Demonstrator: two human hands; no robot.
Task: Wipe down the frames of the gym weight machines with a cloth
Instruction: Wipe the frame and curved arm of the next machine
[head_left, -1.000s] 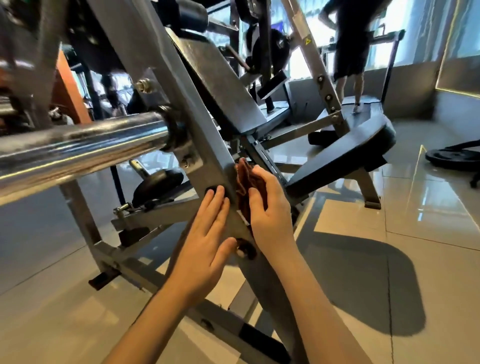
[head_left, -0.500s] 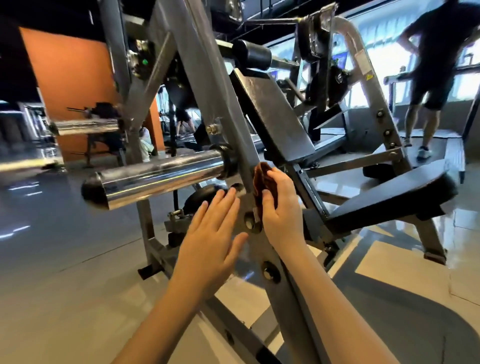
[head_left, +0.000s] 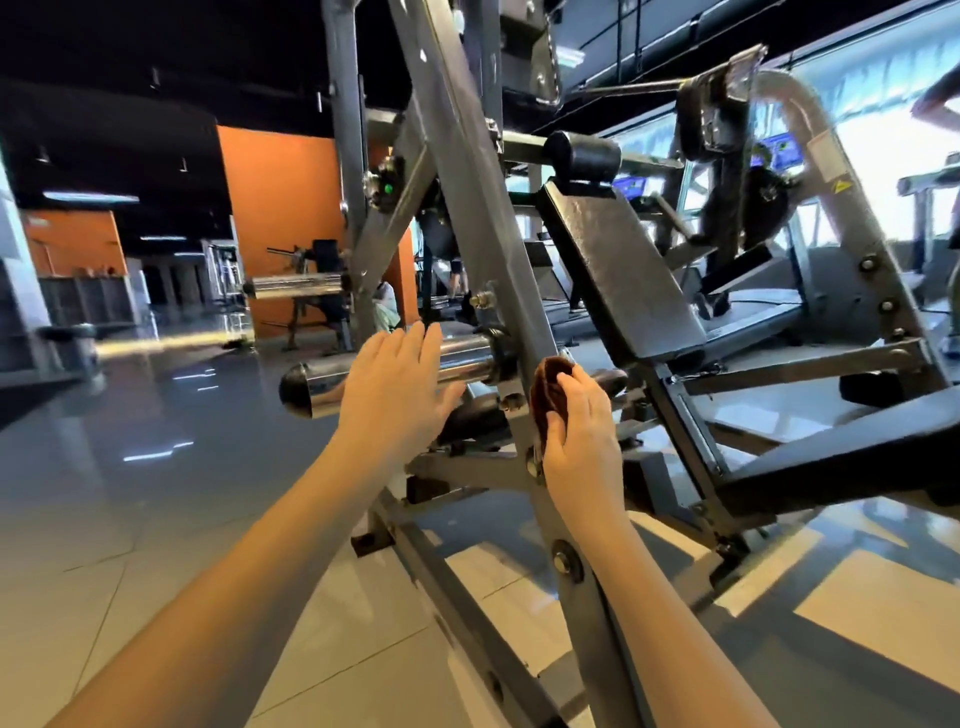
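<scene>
Pressing cloth (head_left: 549, 395) to frame (head_left: 488, 249), right hand (head_left: 582, 441)

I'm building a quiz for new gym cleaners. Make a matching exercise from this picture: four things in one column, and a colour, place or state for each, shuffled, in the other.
1. cloth
2. left hand
3. chrome bar
4. back pad

A. shiny, sticks out left of the frame beam
B. brown, held against the beam by the right hand
C. black, tilted, right of the beam
D. fingers straight, holds nothing

Pairs: 1-B, 2-D, 3-A, 4-C.
</scene>
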